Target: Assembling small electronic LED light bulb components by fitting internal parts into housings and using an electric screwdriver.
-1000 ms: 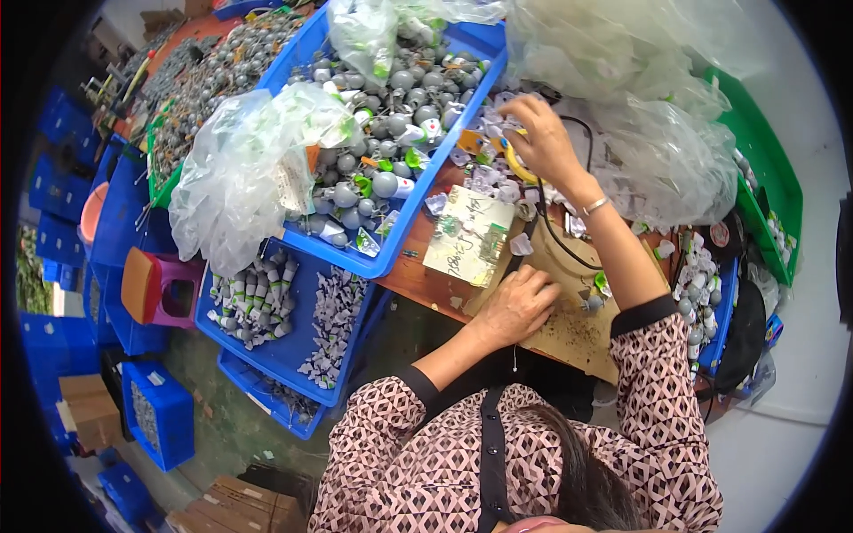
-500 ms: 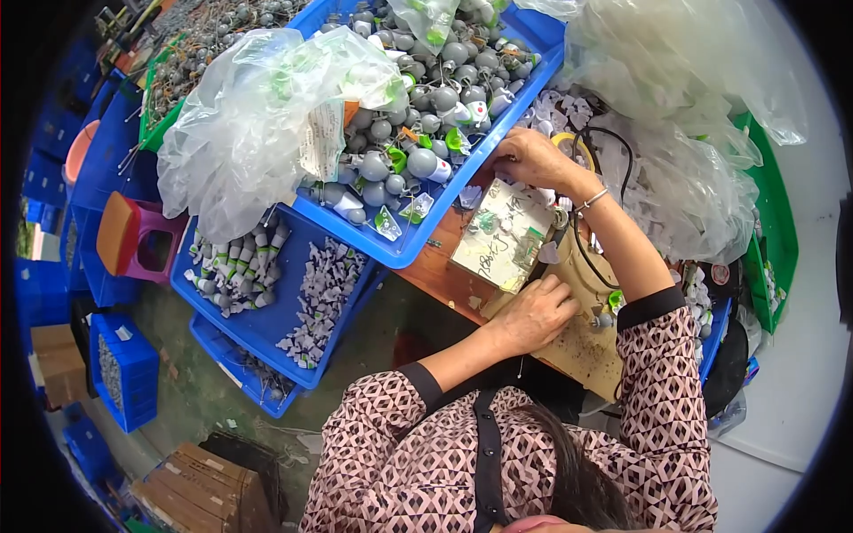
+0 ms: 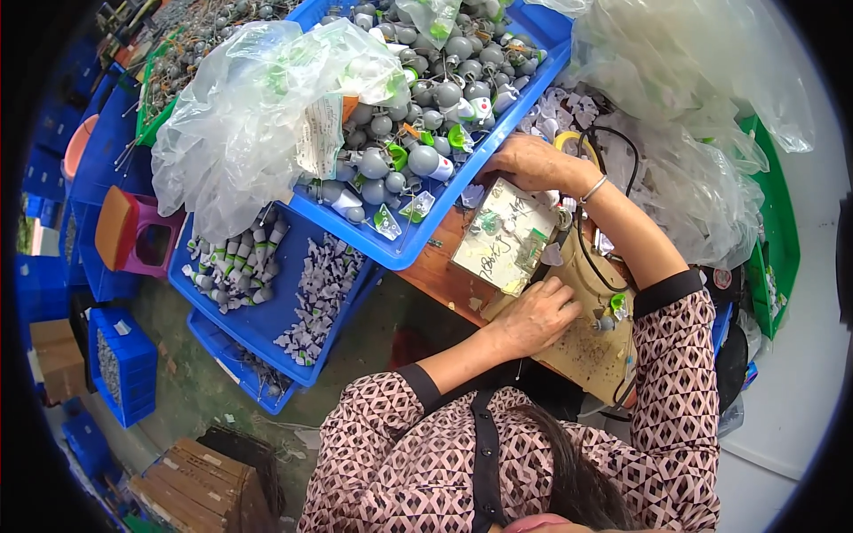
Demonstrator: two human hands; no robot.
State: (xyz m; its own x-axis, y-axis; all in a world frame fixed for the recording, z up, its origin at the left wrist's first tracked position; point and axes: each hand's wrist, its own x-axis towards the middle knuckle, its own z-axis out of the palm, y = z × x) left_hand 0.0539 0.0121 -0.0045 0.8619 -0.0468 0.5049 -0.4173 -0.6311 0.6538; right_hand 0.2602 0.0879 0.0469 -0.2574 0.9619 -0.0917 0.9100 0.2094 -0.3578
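Note:
My left hand (image 3: pixel 536 318) rests on the tan work board (image 3: pixel 582 342), fingers curled together at the near corner of a whitish box (image 3: pixel 505 233) with handwriting on it. Whatever those fingers pinch is hidden beneath them. Beyond the box my right hand (image 3: pixel 536 165), with a bracelet at the wrist, reaches in beside the blue tray (image 3: pixel 404 253). Its fingertips are out of sight near the tray's edge, close to small white plastic pieces (image 3: pixel 569 111). A grey bulb-like part (image 3: pixel 604 323) and a green-and-white plastic piece (image 3: pixel 618 304) lie on the board.
Grey bulb-like parts (image 3: pixel 373 163) fill the blue tray, with a clear plastic bag (image 3: pixel 235 124) over its left side. Another blue bin (image 3: pixel 298 366) holds white parts lower left. A black cable (image 3: pixel 633 164) loops near my right wrist. A green tray (image 3: pixel 786 258) stands far right.
My right hand has shifted slightly, its fingers now less visible beside the tray, and the right forearm has moved a little to the right. My left hand stays nearly in place.

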